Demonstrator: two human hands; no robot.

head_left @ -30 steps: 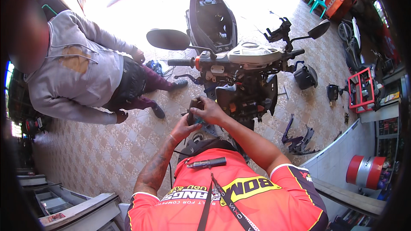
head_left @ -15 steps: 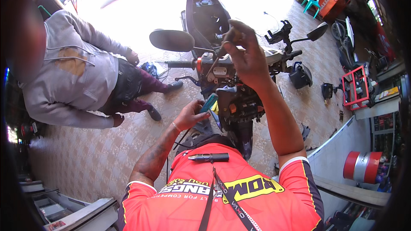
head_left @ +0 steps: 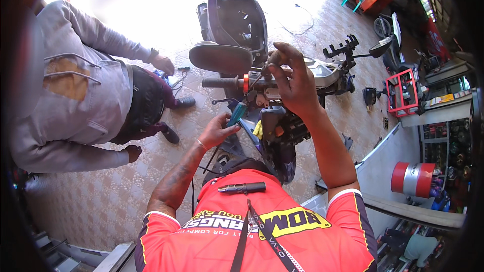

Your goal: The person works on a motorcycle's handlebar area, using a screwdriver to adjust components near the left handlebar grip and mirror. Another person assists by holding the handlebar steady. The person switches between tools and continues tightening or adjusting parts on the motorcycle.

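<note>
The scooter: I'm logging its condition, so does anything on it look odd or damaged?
Yes: the scooter looks partly stripped. Its underseat compartment gapes with no seat over it, and inner parts show bare below the handlebar, where body panels would normally sit. I can't make out clear damage.

Teal tool (head_left: 236, 114) — smooth plastic

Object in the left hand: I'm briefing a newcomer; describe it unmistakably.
Find the partly stripped motorbike. On its near side, the red-shirted person's left hand holds an elongated teal object. That colour sets it apart from the dark handlebar grip beyond.
</note>
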